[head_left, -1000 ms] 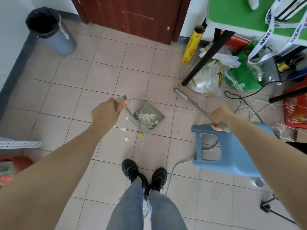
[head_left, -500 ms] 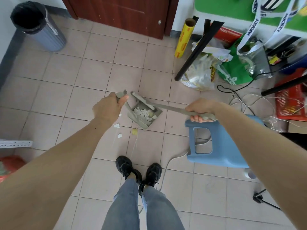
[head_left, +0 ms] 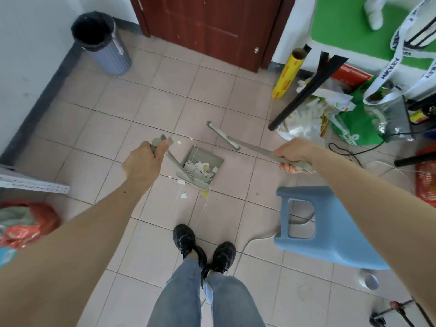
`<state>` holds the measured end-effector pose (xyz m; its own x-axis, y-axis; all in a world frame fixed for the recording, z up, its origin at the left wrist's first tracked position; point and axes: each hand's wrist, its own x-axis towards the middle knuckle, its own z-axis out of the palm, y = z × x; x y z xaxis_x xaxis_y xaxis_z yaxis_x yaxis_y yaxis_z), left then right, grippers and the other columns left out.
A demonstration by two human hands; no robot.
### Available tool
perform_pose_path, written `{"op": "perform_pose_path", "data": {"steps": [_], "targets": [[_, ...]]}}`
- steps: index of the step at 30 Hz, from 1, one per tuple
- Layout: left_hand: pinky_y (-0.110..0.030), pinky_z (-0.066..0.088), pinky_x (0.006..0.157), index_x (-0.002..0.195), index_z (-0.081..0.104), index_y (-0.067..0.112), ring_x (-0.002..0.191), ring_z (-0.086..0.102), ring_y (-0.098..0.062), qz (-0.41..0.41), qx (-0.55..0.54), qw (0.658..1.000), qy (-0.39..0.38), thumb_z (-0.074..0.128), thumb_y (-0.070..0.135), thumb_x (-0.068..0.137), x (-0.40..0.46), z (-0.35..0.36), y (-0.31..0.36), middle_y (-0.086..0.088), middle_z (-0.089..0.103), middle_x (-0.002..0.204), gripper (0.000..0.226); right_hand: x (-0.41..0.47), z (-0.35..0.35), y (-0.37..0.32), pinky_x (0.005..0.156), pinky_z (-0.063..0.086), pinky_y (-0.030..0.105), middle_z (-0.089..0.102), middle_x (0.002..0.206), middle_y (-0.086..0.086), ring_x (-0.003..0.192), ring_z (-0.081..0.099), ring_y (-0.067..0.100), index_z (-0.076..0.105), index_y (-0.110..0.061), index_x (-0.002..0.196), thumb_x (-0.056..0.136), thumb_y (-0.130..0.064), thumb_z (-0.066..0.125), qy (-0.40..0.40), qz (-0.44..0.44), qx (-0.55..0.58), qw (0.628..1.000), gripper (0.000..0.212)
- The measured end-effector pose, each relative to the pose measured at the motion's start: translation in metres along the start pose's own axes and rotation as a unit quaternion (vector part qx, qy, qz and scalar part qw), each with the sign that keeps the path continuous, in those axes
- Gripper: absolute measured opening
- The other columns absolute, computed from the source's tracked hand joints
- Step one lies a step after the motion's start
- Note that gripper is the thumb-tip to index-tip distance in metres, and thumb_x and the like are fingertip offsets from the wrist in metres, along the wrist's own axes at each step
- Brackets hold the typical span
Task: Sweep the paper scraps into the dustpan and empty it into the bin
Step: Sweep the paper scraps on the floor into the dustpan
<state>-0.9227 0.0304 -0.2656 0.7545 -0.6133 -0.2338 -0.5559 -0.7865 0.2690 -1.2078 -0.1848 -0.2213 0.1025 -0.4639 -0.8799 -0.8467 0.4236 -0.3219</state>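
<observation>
My left hand (head_left: 144,161) grips the handle of a grey-green dustpan (head_left: 210,159), held low over the tiled floor with white and yellow paper scraps (head_left: 197,169) lying in it. My right hand (head_left: 292,155) holds a matching grey-green brush (head_left: 224,135) by its long handle, its head lifted to the right of the pan and apart from it. A few loose scraps (head_left: 183,195) and a yellow one (head_left: 204,193) lie on the tiles just in front of the pan. The grey bin (head_left: 111,56) with a black liner stands at the far left by the wall.
A blue plastic stool (head_left: 330,234) lies tipped at my right. Bags (head_left: 354,128), a black table leg (head_left: 304,93), a yellow roll (head_left: 286,74) and cables clutter the far right. A red bag (head_left: 28,223) and a white rail (head_left: 30,184) sit at left. A brown door (head_left: 212,24) is ahead.
The brush head has swung away from over the dustpan, out to the right and up. My view has shifted so the bin sits nearer the middle. The dustpan stays in my left hand.
</observation>
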Motion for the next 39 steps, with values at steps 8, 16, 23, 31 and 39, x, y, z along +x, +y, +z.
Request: {"op": "perform_pose_path", "data": {"steps": [8,16,23,31,39], "targets": [[-0.038,0.037,0.064,0.091,0.051,0.006,0.074,0.052,-0.03,-0.106,-0.002,0.994,0.03,0.026,0.069,0.092,-0.022,-0.024,-0.084,-0.01,0.056,0.079,0.068,0.028,0.088,-0.051,0.027,0.031,0.011,0.052,0.066,0.02,0.026,0.048,0.017,0.057,0.006,0.094,0.099,0.002,0.039,0.066,-0.059,-0.083,0.993,0.019],[-0.039,0.038,0.065,0.097,0.052,0.006,0.077,0.05,-0.03,-0.165,0.01,0.986,0.032,0.024,0.072,0.091,-0.021,-0.022,-0.138,-0.011,0.055,0.084,0.072,0.04,0.147,-0.072,0.035,0.042,0.018,0.06,0.088,0.026,0.048,0.052,0.022,0.059,0.011,0.107,0.097,0.001,0.052,0.02,-0.063,-0.181,0.981,0.016],[-0.039,0.037,0.066,0.103,0.052,0.003,0.082,0.052,-0.033,-0.135,0.005,0.991,0.018,0.025,0.067,0.094,-0.012,-0.03,-0.15,-0.012,0.051,0.084,0.07,-0.014,0.149,-0.089,0.039,0.041,0.024,0.061,0.076,0.02,0.044,0.051,0.017,0.062,0.007,0.115,0.097,-0.007,0.052,-0.064,-0.086,-0.266,0.958,0.024],[-0.039,0.037,0.064,0.098,0.052,0.003,0.075,0.048,-0.03,-0.092,-0.016,0.995,0.016,0.026,0.067,0.093,-0.02,-0.048,-0.177,-0.012,0.053,0.081,0.069,-0.071,0.152,-0.084,0.03,0.037,0.016,0.056,0.066,0.017,0.028,0.044,0.011,0.06,0.005,0.12,0.1,-0.01,0.052,-0.035,-0.08,-0.204,0.975,0.027],[-0.038,0.038,0.066,0.091,0.05,0.007,0.076,0.051,-0.031,-0.044,-0.003,0.999,0.01,0.025,0.071,0.091,-0.04,-0.065,-0.22,-0.011,0.056,0.081,0.069,-0.058,0.2,-0.03,0.03,0.034,0.018,0.051,0.069,0.019,0.039,0.046,0.021,0.057,0.005,0.108,0.099,-0.002,0.041,0.071,-0.011,-0.097,0.993,0.019]]}}
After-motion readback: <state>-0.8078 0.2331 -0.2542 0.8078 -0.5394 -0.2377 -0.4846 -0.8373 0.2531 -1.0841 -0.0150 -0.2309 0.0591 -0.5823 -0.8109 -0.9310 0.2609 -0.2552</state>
